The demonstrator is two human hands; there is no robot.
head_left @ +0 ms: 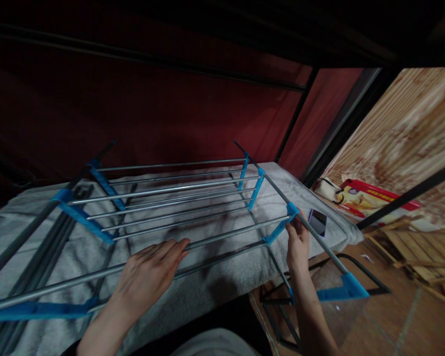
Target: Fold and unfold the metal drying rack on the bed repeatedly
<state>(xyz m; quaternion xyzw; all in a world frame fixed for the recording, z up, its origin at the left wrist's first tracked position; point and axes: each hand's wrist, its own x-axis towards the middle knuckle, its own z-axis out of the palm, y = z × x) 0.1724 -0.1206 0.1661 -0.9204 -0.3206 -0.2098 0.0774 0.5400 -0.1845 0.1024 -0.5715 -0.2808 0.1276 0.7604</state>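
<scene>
On grey blanket (pixel 215 277), blue-jointed rack (pixel 178 198)

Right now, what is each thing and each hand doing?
Grey metal drying rack with blue plastic joints: lying flat on the grey blanket.
Grey fuzzy blanket: spread out under the rack.
Left hand: open, flat on a rail.
Right hand: gripping the rack's side.
Dark phone: lying on the blanket, screen dark.

head camera looks down, close over the drying rack (pixel 178 198).

Dim, murky shot; light comes from beyond your right hand (pixel 297 243), edges bent, shadows under your left hand (pixel 148 274).
</scene>
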